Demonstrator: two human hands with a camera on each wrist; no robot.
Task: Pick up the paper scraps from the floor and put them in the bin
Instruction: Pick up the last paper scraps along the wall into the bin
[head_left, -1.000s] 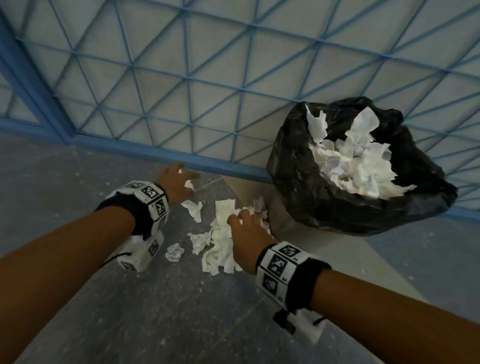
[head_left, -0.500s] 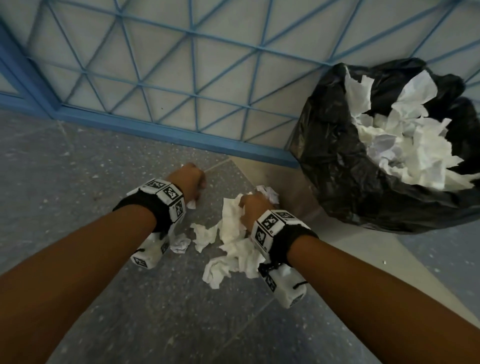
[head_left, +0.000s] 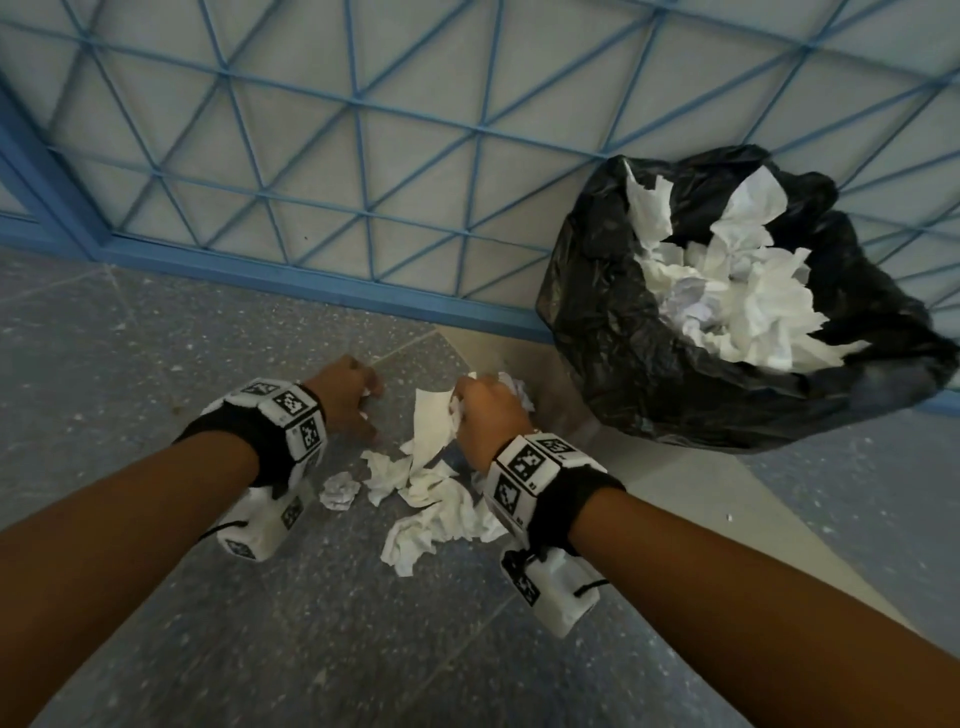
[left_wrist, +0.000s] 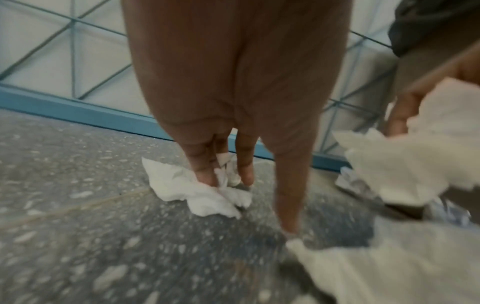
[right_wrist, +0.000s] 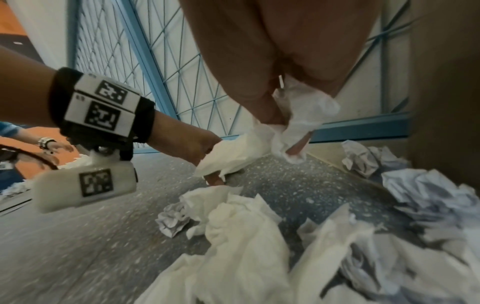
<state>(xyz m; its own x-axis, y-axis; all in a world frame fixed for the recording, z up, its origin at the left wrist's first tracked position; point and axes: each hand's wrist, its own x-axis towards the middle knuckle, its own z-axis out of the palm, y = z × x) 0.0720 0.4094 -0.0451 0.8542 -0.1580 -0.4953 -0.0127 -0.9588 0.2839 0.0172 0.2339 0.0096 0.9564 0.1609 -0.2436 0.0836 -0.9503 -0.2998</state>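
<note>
White paper scraps (head_left: 431, 499) lie in a heap on the grey floor between my hands. My left hand (head_left: 358, 400) is down at the floor, its fingers (left_wrist: 205, 170) pinching a small white scrap (left_wrist: 197, 193). My right hand (head_left: 485, 410) grips a bunch of white tissue (right_wrist: 303, 115), and one sheet (head_left: 431, 421) hangs from it just above the heap. A crumpled paper ball (head_left: 338, 491) lies near my left wrist. The bin (head_left: 623, 374), lined with a black bag, stands to the right and holds a pile of white paper (head_left: 737, 296).
A blue metal grille wall (head_left: 363, 156) with a blue base rail runs behind the scraps and the bin. More crumpled paper (right_wrist: 426, 193) lies against the bin's foot. Another person's hand (right_wrist: 54, 146) shows far left in the right wrist view. Grey speckled floor (head_left: 311, 623) stretches toward me.
My right hand has closed on the tissue and risen slightly with a sheet hanging from it. My left fingers have curled round a small scrap. The head view shifted, so the bin sits farther right.
</note>
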